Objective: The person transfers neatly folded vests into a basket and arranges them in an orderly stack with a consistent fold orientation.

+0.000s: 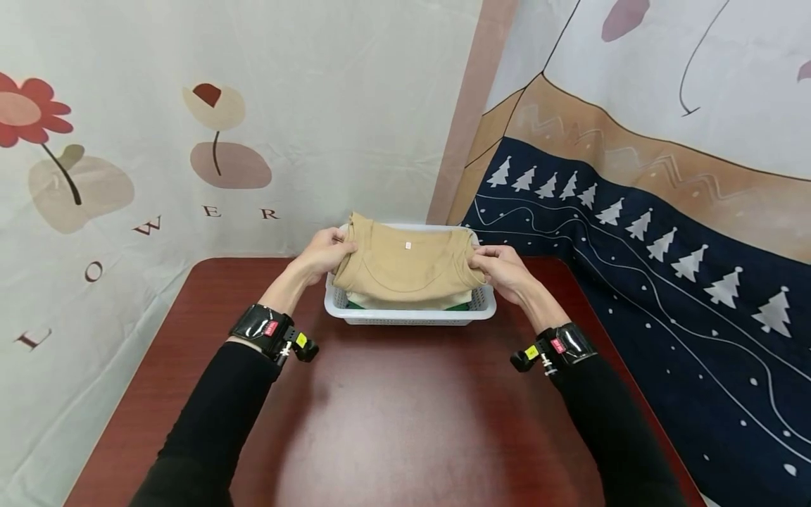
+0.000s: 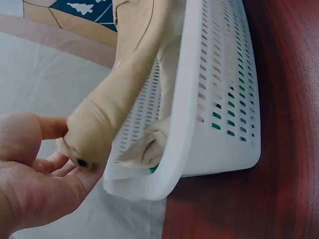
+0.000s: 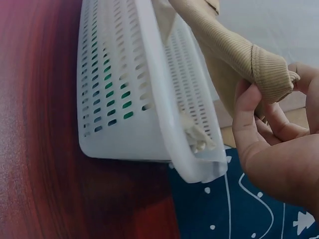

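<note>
A folded tan shirt (image 1: 412, 264) with a ribbed neckline and a small white label lies across the top of a white plastic basket (image 1: 412, 318). My left hand (image 1: 324, 251) pinches the shirt's left end between thumb and fingers; the left wrist view shows that folded end raised above the basket rim. On the other side my right hand (image 1: 500, 267) pinches the right end, with ribbed fabric (image 3: 269, 72) between thumb and fingers in the right wrist view. Under the shirt, cream cloth (image 2: 149, 144) and some green cloth sit inside the basket.
The basket stands at the far end of a reddish-brown table (image 1: 405, 415). Behind it hangs a pale printed curtain (image 1: 355, 127). A navy cloth with white trees (image 1: 633, 296) borders the table's right side.
</note>
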The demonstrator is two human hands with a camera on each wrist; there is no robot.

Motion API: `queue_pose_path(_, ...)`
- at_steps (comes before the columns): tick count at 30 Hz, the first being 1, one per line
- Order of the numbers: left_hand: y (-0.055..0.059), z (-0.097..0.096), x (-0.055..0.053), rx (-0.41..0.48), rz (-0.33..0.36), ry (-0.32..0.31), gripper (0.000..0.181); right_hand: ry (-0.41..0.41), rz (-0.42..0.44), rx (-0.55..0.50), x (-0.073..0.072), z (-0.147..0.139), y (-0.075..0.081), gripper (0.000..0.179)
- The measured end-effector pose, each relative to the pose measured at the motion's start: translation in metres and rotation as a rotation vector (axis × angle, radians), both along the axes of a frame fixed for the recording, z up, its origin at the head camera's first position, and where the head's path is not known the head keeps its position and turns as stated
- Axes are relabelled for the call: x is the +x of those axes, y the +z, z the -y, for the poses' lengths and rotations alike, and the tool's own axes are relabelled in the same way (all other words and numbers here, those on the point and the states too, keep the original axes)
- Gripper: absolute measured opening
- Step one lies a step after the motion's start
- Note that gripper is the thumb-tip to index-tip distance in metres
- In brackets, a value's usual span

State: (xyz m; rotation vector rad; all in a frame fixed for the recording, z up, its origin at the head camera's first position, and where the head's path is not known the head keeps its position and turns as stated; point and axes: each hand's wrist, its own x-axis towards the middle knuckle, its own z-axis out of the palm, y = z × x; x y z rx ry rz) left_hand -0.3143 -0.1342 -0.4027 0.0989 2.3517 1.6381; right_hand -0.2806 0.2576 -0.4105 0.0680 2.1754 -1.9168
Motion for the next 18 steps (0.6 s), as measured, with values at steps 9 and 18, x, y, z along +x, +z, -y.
queue_pose_path(9, -0.011, -0.014, -0.001, -0.133, -0.07, -0.004, 0.028, -0.021, 0.034, 0.05, -0.009, 0.005, -0.014, 0.012)
queue_pose_path(18, -0.023, -0.023, -0.004, -0.19, -0.106, -0.03, 0.032, -0.012, 0.067, 0.132, -0.015, 0.012, -0.015, 0.012)
